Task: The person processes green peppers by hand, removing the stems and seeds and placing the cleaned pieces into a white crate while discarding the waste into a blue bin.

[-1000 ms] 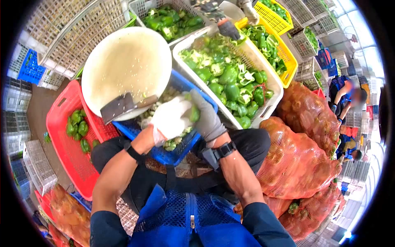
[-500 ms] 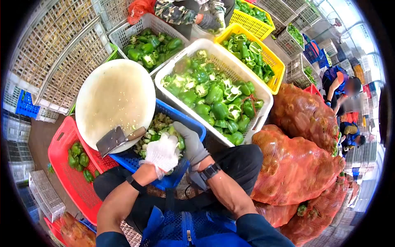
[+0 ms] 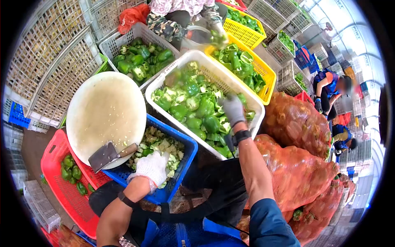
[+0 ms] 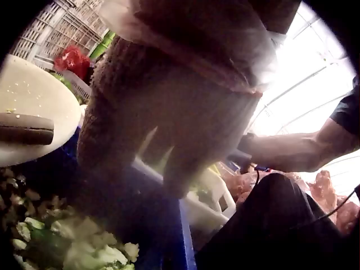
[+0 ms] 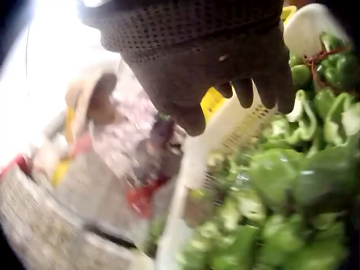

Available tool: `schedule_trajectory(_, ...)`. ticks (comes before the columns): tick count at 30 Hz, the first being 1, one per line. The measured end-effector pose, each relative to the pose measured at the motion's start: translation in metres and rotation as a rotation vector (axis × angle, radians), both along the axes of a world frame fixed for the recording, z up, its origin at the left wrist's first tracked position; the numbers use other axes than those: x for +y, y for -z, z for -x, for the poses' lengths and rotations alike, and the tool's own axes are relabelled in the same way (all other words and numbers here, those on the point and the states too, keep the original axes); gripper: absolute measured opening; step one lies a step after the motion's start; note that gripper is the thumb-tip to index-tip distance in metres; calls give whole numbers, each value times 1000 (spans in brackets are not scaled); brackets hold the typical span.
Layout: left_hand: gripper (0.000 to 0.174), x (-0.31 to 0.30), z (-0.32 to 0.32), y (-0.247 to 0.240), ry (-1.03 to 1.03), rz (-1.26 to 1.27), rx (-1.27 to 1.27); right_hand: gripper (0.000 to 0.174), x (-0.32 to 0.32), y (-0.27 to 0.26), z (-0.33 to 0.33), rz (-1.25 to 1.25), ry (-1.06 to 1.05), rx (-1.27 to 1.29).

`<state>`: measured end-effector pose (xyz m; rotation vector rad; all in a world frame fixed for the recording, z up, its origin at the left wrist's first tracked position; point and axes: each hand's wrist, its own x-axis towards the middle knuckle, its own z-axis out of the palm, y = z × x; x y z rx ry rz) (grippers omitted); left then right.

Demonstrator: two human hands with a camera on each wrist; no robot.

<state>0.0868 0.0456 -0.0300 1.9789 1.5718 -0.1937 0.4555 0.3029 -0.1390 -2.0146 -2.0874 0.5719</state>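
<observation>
Right grip (image 3: 233, 109) now over green peppers (image 3: 212, 122), loosely spread; left grip (image 3: 150, 169) relaxed above trimmings (image 3: 172, 145)

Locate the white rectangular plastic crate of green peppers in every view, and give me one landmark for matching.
Head: the white crate is near the centre, grey-gloved right hand over it.
Left wrist: the white crate shows below and just right of centre, partly hidden.
Right wrist: the white crate fills much of the lower right.
Shared landmark, head and right wrist: the yellow slotted plastic crate beyond its far wall.
</observation>
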Motion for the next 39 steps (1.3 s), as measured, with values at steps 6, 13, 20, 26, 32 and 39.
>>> schedule_trajectory(6,46,5,2,-1,26,70,28,84,-76,47,74,261,48,-386)
schedule_trajectory(13,44,9,15,-15,-41,-4,19,62,-41,2,57,375,251,112)
schedule_trajectory(20,53,6,12,-24,-239,-655,-604,84,-127,-95,120,814,-54,1754)
schedule_trajectory(26,55,-5,10,-26,-211,-509,-653,82,-185,-98,172,901,-52,1842)
schedule_trajectory(32,46,-7,11,-7,-334,-348,-475,63,-207,-93,211,743,36,1631)
schedule_trajectory(39,34,-11,5,-9,-433,-341,-329,48,-206,-75,232,556,46,1482)
